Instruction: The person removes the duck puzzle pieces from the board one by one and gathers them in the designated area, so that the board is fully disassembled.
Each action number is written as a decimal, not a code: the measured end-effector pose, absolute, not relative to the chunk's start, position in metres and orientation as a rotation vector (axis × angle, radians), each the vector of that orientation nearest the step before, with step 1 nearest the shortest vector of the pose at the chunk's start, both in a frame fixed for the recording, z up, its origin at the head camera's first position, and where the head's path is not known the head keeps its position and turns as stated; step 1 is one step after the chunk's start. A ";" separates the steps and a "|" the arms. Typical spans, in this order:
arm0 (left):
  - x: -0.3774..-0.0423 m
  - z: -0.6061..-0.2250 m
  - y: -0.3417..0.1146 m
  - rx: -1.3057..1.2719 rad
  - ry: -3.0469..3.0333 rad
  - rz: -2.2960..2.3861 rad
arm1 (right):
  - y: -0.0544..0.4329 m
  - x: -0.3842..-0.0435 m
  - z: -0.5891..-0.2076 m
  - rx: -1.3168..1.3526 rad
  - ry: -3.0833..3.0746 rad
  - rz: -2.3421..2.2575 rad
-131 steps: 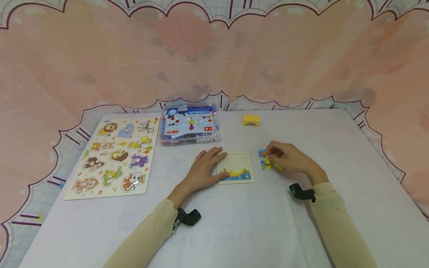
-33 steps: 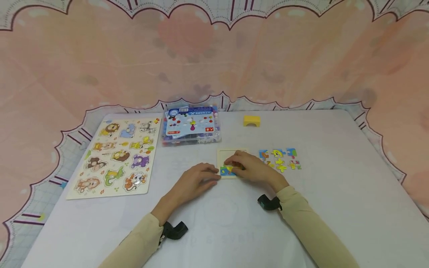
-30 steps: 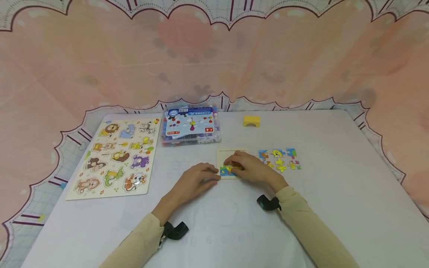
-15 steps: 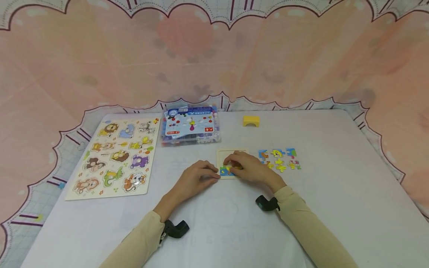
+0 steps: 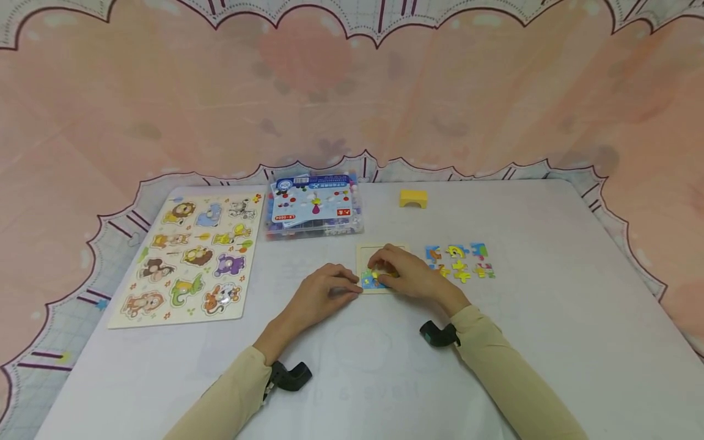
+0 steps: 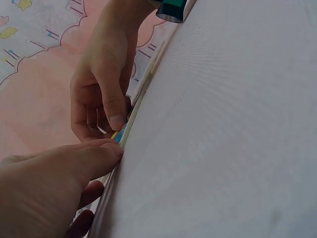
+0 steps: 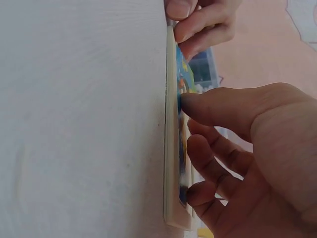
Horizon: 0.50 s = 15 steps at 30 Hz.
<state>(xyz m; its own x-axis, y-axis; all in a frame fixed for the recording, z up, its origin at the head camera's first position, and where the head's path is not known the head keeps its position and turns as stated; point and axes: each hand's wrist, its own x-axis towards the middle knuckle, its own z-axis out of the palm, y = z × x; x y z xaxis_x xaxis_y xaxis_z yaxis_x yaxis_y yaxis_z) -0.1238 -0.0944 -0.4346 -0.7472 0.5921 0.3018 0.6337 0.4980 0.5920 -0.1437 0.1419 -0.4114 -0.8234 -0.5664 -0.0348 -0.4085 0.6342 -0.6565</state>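
Observation:
In the head view a small wooden puzzle tray (image 5: 363, 256) lies mid-table, its near part covered with blue and yellow pieces. My right hand (image 5: 409, 275) bends over the tray, its thumb and fingertips at a puzzle piece (image 5: 376, 275) that they partly hide. The right wrist view shows that thumb (image 7: 198, 106) on a blue part of the puzzle and the other fingers loosely curved. My left hand (image 5: 319, 296) rests at the tray's left edge, touching it with thumb and fingertip. Several loose puzzle pieces (image 5: 459, 265) lie right of the tray.
An animal peg puzzle board (image 5: 187, 263) lies at the left. Behind the tray stands a clear plastic box (image 5: 313, 205) with a printed card on it. A yellow arch block (image 5: 413, 198) sits at the back. A patterned cloth (image 5: 352, 98) hangs behind the table.
Since the oldest frame, my right hand has gone from the loose pieces to the tray. My left hand has shifted from the tray's top to its left edge. Lately both have barely moved.

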 end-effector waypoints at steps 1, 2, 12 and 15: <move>-0.124 -0.435 -0.094 -1.092 -2.668 -1.092 | 0.142 -0.144 -0.412 -0.796 2.620 -0.970; -0.124 -0.435 -0.094 -1.091 -2.669 -1.091 | 0.142 -0.144 -0.412 -0.798 2.621 -0.979; -0.124 -0.436 -0.095 -1.086 -2.656 -1.105 | 0.141 -0.140 -0.409 -0.786 2.603 -1.070; -0.123 -0.435 -0.095 -1.085 -2.658 -1.113 | 0.140 -0.140 -0.409 -0.787 2.596 -1.105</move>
